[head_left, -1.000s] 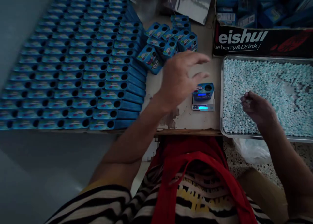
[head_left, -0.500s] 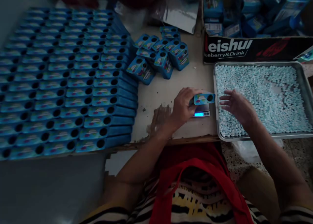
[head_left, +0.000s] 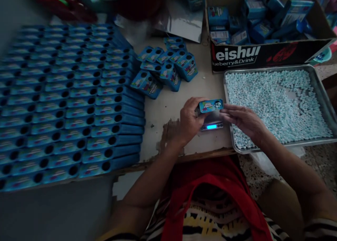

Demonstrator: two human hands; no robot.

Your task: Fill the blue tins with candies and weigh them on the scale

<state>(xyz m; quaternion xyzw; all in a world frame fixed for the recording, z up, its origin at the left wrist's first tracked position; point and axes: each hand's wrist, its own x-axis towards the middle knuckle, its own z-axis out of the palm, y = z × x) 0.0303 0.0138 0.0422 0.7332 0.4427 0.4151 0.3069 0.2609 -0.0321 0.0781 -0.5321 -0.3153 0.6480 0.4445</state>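
My left hand (head_left: 191, 115) is closed around a small blue printed candy box (head_left: 209, 106), holding it over a small digital scale (head_left: 213, 121) with a lit blue display. Something pale shows at the right end of the box's upper face; whether it is candy or print, I cannot tell. My right hand (head_left: 243, 120) has its fingers stretched out flat, with the tips at the box's right end. Under and beside that hand lies a metal tray (head_left: 229, 128) of pale blue and white candies (head_left: 265, 104).
Tight rows of blue boxes (head_left: 79, 104) with dark round holes fill the left side. Several more boxes (head_left: 171, 74) stand loosely near the table's middle. Behind the tray, a black cardboard carton (head_left: 237, 57) holds jumbled blue boxes. The table's worn front edge (head_left: 207, 153) runs before me.
My right hand has moved left from above the tray to the box's end. The box has turned in my left hand, showing a different printed side. The whole view has shifted slightly.
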